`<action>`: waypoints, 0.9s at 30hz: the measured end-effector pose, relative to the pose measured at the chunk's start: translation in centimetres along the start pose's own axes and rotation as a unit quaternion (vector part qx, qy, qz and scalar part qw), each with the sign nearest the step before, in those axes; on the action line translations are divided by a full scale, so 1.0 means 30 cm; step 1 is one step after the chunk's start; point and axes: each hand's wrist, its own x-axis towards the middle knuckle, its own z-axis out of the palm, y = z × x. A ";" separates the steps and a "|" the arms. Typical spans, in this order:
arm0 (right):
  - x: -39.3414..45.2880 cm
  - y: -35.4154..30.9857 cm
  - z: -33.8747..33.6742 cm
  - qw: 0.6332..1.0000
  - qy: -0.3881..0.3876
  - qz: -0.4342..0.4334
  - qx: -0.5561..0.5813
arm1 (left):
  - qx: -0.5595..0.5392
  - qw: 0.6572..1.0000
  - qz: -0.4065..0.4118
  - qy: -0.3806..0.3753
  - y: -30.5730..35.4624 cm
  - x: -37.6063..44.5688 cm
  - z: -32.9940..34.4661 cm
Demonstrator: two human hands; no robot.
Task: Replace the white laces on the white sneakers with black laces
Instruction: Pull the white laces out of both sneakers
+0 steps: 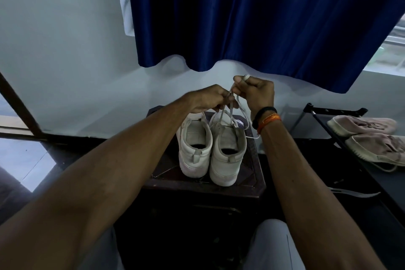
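I've got both hands up over the white sneakers (211, 149) on the dark tabletop (252, 184): left hand (210, 98) and right hand (256, 94) each pinching the white lace (228, 112). Pink shoes (370, 136) sit far right.

Blue curtain (252, 17) hangs over a pale wall (65, 50), window (392, 50) right.

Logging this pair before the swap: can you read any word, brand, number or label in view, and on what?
No text can be read.
Right white sneaker: small dark patch on its tongue, too blurred to read.
Left white sneaker: no marking visible.
Pink shoes on the black rack: no text visible.
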 end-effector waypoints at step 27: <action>-0.085 0.112 0.043 0.903 -0.003 0.108 -0.416 | 0.012 0.994 -0.018 0.111 -0.021 0.051 0.059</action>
